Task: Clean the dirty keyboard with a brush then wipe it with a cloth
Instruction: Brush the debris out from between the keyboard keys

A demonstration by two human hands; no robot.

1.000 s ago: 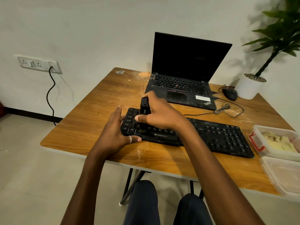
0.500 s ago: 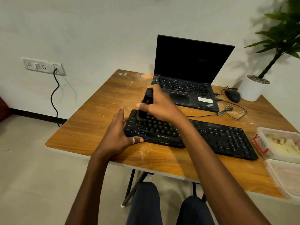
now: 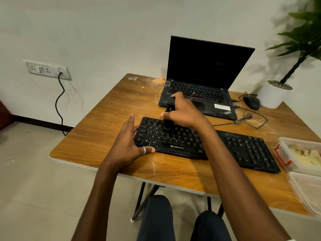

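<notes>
A black keyboard (image 3: 239,146) lies across the wooden table (image 3: 107,126), dusty with pale powder. My right hand (image 3: 184,113) grips a black brush (image 3: 168,117) held nearly upright, its lower end down on the upper-left key rows. My left hand (image 3: 129,143) clasps the keyboard's left end, thumb with a ring on the front edge, fingers along the side. No cloth is visible.
An open black laptop (image 3: 205,75) stands behind the keyboard. A mouse (image 3: 251,102) with a coiled cable and a white plant pot (image 3: 274,96) sit at the back right. Two clear plastic containers (image 3: 298,153) stand at the right edge. Powder smears the tabletop.
My right hand has carried the brush from the keyboard's lower-left keys up to the upper rows and slightly rightward. My left hand has stayed on the keyboard's left end.
</notes>
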